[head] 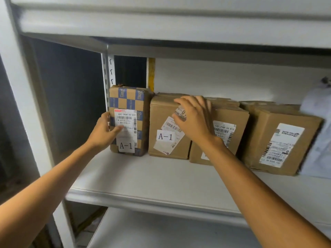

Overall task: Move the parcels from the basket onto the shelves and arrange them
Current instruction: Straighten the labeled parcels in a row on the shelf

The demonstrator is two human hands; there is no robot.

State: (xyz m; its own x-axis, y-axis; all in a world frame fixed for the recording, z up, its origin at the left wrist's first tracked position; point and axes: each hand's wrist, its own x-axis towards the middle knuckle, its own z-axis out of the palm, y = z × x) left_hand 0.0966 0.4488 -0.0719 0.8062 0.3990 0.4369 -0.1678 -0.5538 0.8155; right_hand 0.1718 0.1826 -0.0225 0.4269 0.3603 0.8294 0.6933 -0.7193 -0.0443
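Along the rear of the white shelf point(161, 176) a row of parcels is stood. The blue-checked parcel point(130, 99), at the left end, is gripped by the left hand point(103, 131), with the thumb laid across its label. The brown parcel point(161, 119) just beside it is touched at its upper front by the right hand point(193, 117), fingers loosely spread, nothing grasped.

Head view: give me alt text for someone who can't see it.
The left hand grips the left edge of a blue-checkered parcel standing at the left end of a white shelf, while the right hand rests on the brown parcel beside it. Two more brown boxes and a pale bag continue the row rightward.
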